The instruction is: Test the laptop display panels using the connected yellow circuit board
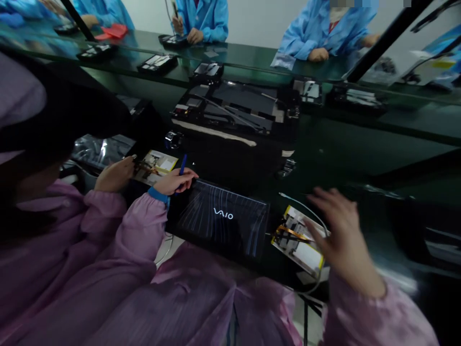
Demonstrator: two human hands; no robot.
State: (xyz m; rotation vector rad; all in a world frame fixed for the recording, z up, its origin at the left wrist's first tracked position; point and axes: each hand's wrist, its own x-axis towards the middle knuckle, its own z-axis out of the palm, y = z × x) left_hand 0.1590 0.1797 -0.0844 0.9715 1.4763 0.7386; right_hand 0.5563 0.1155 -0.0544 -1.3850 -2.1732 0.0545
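My right hand [342, 238] hovers, blurred, with fingers spread just over a small circuit board with yellow edges and an orange flex strip [297, 238]; it holds nothing. A thin white cable [306, 207] curves round that board. To its left lies a black tablet showing a VAIO logo [221, 221]. My left hand does not show; only a pink sleeve [216, 293] crosses the bottom. A person in pink at the left holds a blue pen [183, 165] in one hand [176, 181] and touches a second board [155, 166] with the other [115, 175].
A black fixture with parts on top [234, 113] stands behind the tablet. Black trays [157, 62] sit along the dark green bench [360, 144]. People in blue coats [324, 29] work at the far side. A clear plastic bag [97, 149] lies at the left.
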